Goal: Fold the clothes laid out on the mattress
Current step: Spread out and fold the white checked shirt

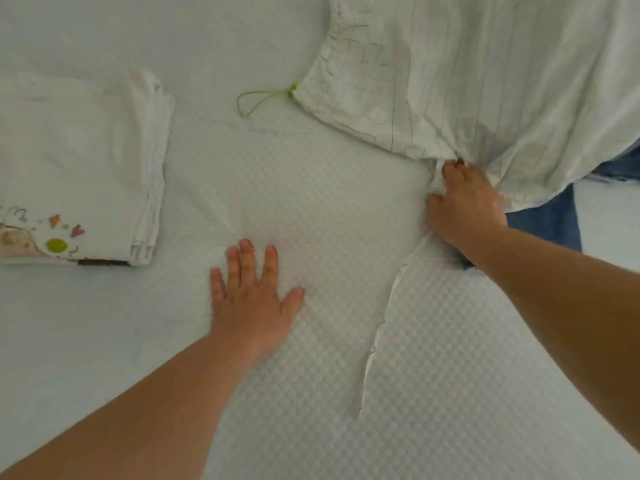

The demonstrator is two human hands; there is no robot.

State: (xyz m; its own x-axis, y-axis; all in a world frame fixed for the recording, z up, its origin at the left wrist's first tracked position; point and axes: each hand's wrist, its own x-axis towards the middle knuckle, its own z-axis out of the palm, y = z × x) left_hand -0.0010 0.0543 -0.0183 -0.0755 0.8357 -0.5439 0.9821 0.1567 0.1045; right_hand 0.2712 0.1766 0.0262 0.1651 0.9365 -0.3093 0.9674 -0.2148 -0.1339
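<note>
Folded white cloth (79, 168) with a small coloured print at its near corner lies far to my left on the mattress (329, 209), stacked and apparently finished. Next along, my left hand (251, 299) rests flat on the bare quilted surface, fingers (242, 261) spread wide and holding nothing, well apart from any garment. Beyond it, a green cord loop (258, 100) trails from the edge of the pale crinkled garment (467, 81), which spreads across the upper right. My right hand (465, 206) sits at that garment's near edge, fingers curled closed with a bunch of the fabric gathered in them; a thin strip of the same cloth (381, 320) runs back from under the hand toward me. Furthest right, blue fabric (550, 220) shows from beneath the pale garment.

I judge the risk lies in pulling one-handed from a single bunched point: the cloth could drag in creased and twisted rather than flat. It overlaps the blue piece, so that could come along too. The cord might also catch under a fold. My free left hand is too far off to steady anything unless I bring it across.
</note>
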